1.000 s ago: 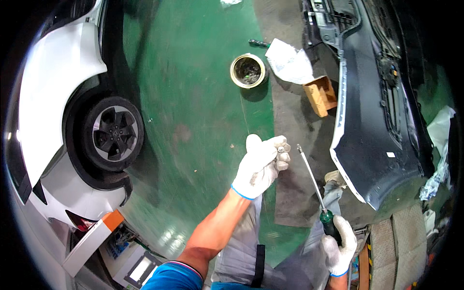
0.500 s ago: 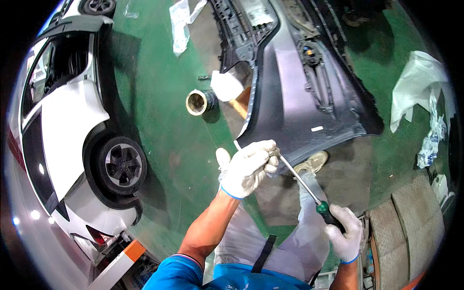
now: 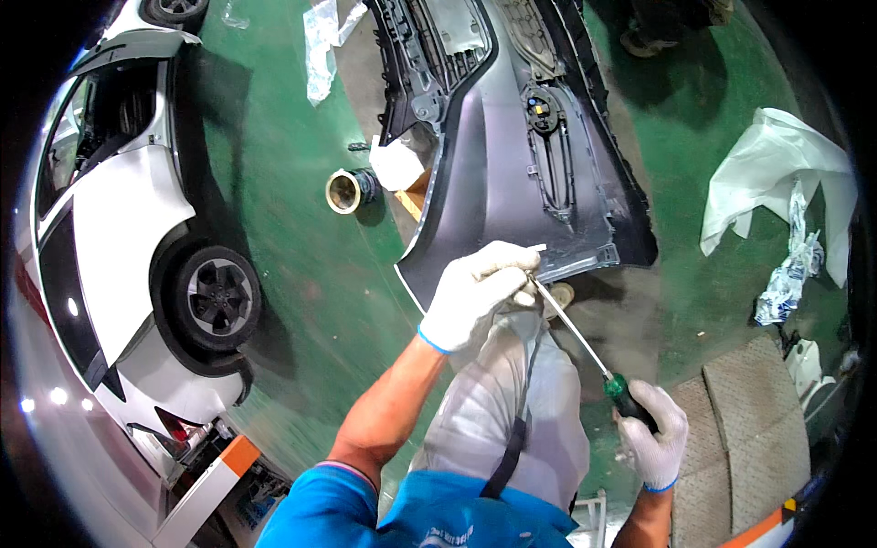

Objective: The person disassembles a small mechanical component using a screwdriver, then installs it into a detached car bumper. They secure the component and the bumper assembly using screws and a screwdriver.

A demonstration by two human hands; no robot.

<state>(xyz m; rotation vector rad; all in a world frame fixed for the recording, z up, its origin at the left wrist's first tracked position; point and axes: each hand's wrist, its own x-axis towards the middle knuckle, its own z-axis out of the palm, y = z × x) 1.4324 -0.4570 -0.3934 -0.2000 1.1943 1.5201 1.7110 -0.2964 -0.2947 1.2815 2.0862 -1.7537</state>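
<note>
My right hand (image 3: 654, 433), in a white knit glove with a blue cuff, is wrapped round the green and black handle of a long screwdriver (image 3: 580, 332). The shaft slants up and left to my left hand (image 3: 477, 295), gloved the same way. Its fingers are pinched together at the screwdriver's tip; whether they hold the tip itself or a small part there is hidden. Just beyond my hands, a large dark grey car bumper (image 3: 475, 173) lies along the floor, its near end close to my left hand. A small white piece (image 3: 537, 247) shows beside my left fingertips.
A white car (image 3: 128, 265) stands at the left. Beside the bumper are an open tin (image 3: 344, 192) and a white piece (image 3: 396, 164). White sheeting (image 3: 767, 169) and crumpled plastic (image 3: 787, 274) lie at the right, near brown textured panels (image 3: 756, 416). Another person's shoe (image 3: 644, 43) shows at the top.
The bumper and floor items have shifted left in the view, and my legs have changed position. Both hands keep the same hold, with the screwdriver still between them.
</note>
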